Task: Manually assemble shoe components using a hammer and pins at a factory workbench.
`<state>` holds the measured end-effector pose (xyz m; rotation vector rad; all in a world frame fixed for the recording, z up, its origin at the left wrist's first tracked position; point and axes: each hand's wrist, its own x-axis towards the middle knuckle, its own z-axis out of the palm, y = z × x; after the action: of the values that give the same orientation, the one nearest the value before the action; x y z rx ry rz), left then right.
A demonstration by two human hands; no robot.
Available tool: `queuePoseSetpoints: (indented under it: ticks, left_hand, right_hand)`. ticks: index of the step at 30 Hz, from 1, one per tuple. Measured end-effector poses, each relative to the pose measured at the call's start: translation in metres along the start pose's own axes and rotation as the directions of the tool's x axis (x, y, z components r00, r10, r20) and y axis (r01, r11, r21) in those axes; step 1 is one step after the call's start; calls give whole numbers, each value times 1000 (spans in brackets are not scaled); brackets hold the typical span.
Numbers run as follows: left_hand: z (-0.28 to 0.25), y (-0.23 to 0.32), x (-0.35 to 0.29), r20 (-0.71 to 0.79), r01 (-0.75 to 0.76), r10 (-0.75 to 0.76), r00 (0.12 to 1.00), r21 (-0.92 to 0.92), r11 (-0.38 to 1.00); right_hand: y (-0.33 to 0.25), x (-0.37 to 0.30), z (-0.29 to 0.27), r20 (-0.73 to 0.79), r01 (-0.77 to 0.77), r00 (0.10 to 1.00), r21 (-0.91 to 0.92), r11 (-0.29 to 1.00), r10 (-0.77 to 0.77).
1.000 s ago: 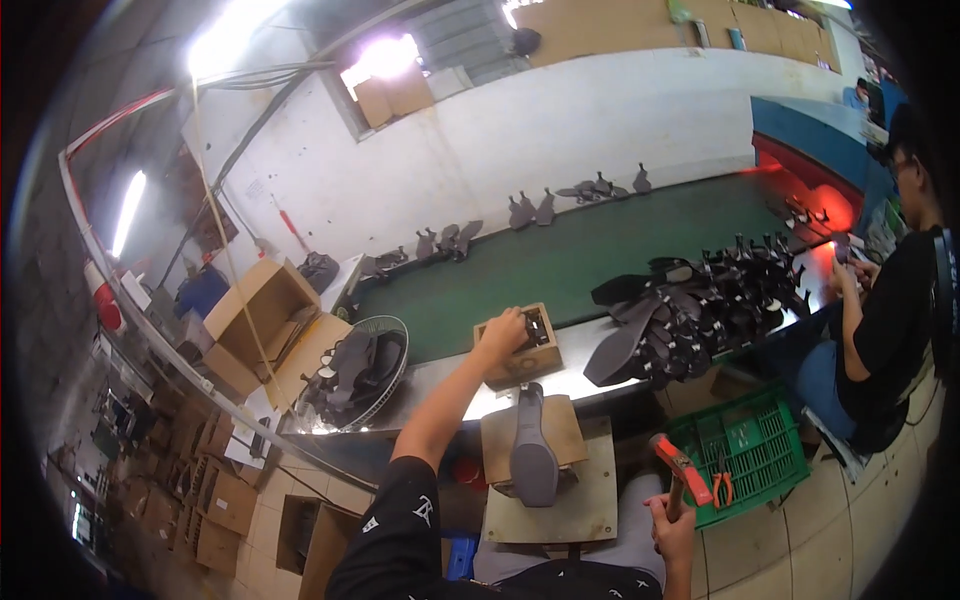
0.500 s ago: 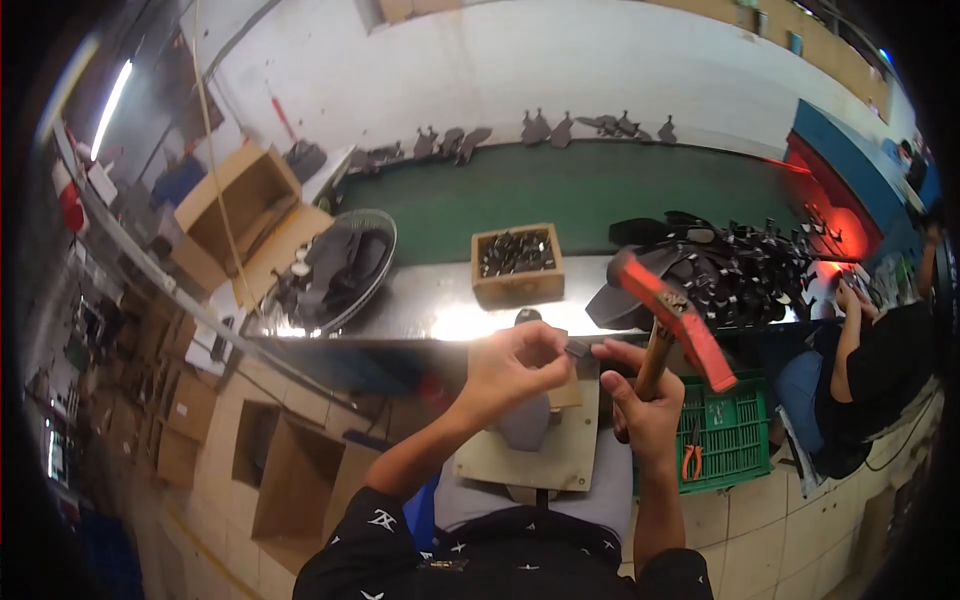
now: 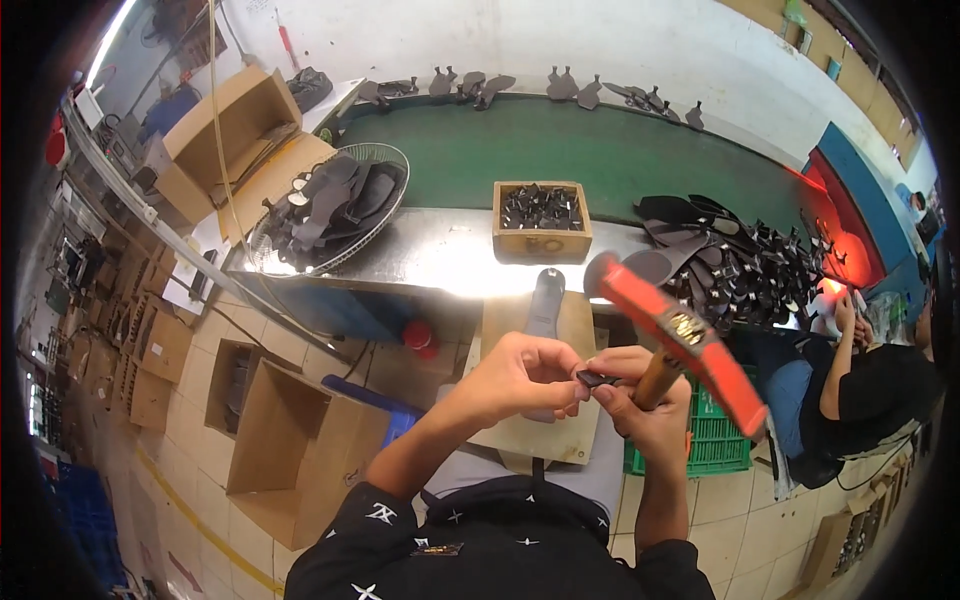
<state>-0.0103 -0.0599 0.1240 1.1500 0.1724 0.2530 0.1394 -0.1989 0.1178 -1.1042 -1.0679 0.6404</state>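
My left hand [image 3: 522,378] is closed, pinching a small black piece [image 3: 596,379] between thumb and fingertips. The fingertips of my right hand [image 3: 652,408] meet it at the same small piece. That right hand also holds a hammer [image 3: 690,340], its red head tilted up to the right and its wooden handle running down into the palm. Under my hands lies a pale board [image 3: 540,442] across my lap. A grey insole-shaped piece [image 3: 546,306] rests on it, partly covered by my left hand.
On the metal bench edge stands a wooden box [image 3: 543,246] of small dark parts. A wire basket [image 3: 400,190] of flat dark pieces is at left, a dark heap [image 3: 740,265] at right. Beyond runs a green belt [image 3: 480,150]. A co-worker [image 3: 880,385] sits at right, above a green crate [image 3: 720,440].
My hands have come together at the small black piece, and the right fingertips now touch it. The hammer head has shifted slightly. The whole view has tilted downward, showing more of the grey piece.
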Motion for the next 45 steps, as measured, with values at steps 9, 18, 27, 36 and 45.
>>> queuePoseSetpoints:
  ticks: [9,18,27,36,45]
  left_hand:
    - [-57,-23,35,-151,9,228,962,850,526]
    - [-152,-82,134,-39,-216,454,890,842,495]
    - [-119,-93,80,-243,-93,562,791,860,502]
    - [-107,-99,63,-151,-194,607,780,865,463]
    - [-115,-100,63,-242,-120,538,808,825,552]
  right_hand:
    - [40,-9,-16,-135,-414,907,-109,903,400]
    - [77,30,-26,-171,-297,938,50,954,301]
    - [110,80,-20,-7,-216,976,-155,964,218]
    - [147,75,-8,83,-67,992,-273,960,93]
    - [121,83,-7,224,145,974,-524,839,-28]
